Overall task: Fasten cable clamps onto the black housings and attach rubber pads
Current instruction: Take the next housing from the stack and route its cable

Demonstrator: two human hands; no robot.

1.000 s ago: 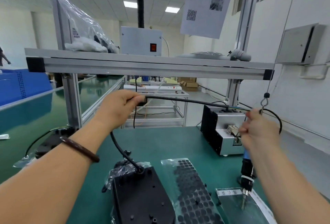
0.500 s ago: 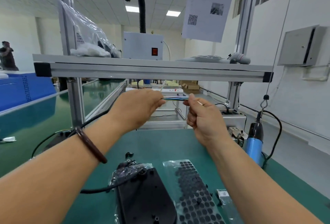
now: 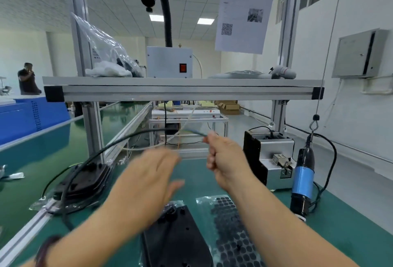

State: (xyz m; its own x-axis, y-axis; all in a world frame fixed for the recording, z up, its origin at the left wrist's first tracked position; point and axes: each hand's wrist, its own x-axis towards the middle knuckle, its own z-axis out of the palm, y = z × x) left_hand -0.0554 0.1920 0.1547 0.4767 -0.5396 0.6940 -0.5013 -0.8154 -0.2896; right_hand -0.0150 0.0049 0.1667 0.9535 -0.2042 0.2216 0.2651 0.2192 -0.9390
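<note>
A black housing (image 3: pixel 178 239) lies at the near edge of the green bench, partly under my left forearm. Its black cable (image 3: pixel 119 141) arcs up from the left and ends in coloured wire tips that my right hand (image 3: pixel 225 158) pinches in the air. My left hand (image 3: pixel 148 179) is blurred, fingers spread and holding nothing, above the housing. A sheet of black round rubber pads (image 3: pixel 229 228) in clear film lies right of the housing. No cable clamp can be made out.
Another black housing (image 3: pixel 85 179) with cable sits at the left by the aluminium rail. A blue electric screwdriver (image 3: pixel 303 179) hangs on a hook at the right, beside a grey screw feeder (image 3: pixel 274 156). An aluminium shelf (image 3: pixel 182 91) crosses overhead. A person stands far left.
My left hand has let go of the cable and dropped towards the housing, fingers now spread. My right hand still pinches the wire tips and has shifted slightly right.
</note>
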